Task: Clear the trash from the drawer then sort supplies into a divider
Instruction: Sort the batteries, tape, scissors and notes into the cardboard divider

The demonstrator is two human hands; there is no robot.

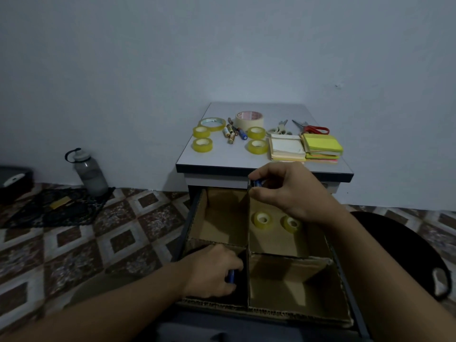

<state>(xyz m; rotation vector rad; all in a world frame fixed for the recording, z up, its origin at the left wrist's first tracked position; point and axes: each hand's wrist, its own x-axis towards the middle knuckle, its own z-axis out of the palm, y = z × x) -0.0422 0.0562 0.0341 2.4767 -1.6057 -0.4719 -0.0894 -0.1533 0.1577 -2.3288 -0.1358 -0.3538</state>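
Early yet — two tape rolls [261,219] lie in the divider [222,218] under the right hand [288,191], which pinches a battery [256,183]; the left hand [212,270] grips a second battery [231,276] — most supplies [320,144] wait beyond.

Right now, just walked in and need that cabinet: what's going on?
A person is sorting supplies into a cardboard divider in the open drawer. The left hand holds a blue battery in the near-left compartment; the right hand pinches a second battery above the far side. Two tape rolls lie far-right. More tape, batteries, scissors and sticky notes sit on the cabinet top.
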